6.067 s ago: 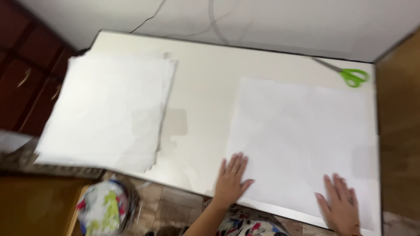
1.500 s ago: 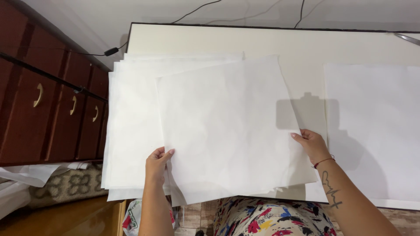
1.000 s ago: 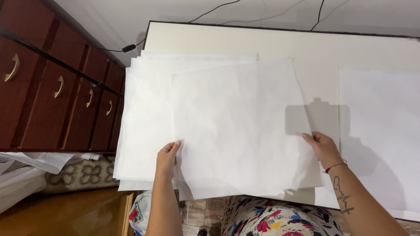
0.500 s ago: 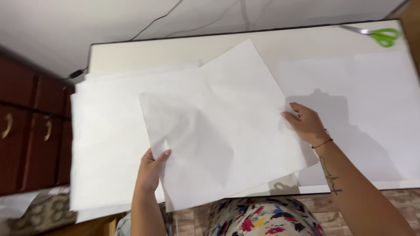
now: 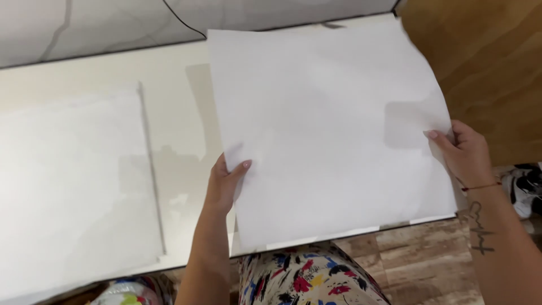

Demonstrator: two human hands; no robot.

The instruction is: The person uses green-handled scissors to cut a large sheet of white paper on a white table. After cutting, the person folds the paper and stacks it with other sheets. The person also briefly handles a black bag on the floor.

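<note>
From the head camera I see a large, thin white paper sheet point(image 5: 333, 135), slightly curled, held above the pale smooth table point(image 5: 169, 113). My left hand point(image 5: 226, 183) pinches its left edge, thumb on top; my right hand point(image 5: 466, 155) grips its right edge. Left of the left hand lies a stack of white sheets point(image 5: 73, 181).

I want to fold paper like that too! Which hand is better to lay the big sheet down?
Probably the left hand: it grips the paper sheet over the table, while the right hand holds beyond the table's edge.
</note>
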